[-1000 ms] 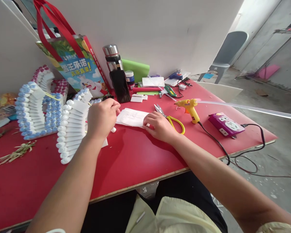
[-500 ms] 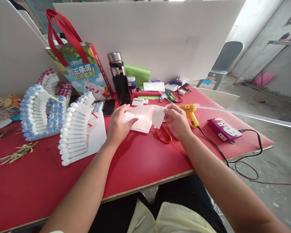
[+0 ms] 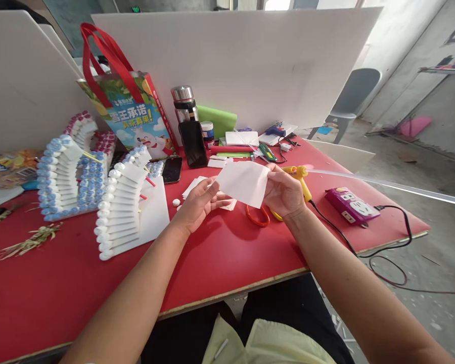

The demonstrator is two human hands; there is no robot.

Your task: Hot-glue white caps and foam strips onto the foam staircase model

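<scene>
My right hand pinches the right edge of a white sheet and holds it up over the red table. My left hand is half open, palm up, its fingertips touching the sheet's lower left edge. More white sheets lie flat on the table under my hands. Red-handled scissors lie just below the raised sheet. A yellow glue gun stands right behind my right hand.
A white stepped model with rolled tubes stands left of my left hand, blue-capped ones farther left. A black phone, flask, printed red-handled bag, purple power strip and cables sit around. White boards stand behind the table.
My right hand lifted one white sheet off the stack and raised it. My left hand let go of the stack and turned palm up under the sheet's edge.
</scene>
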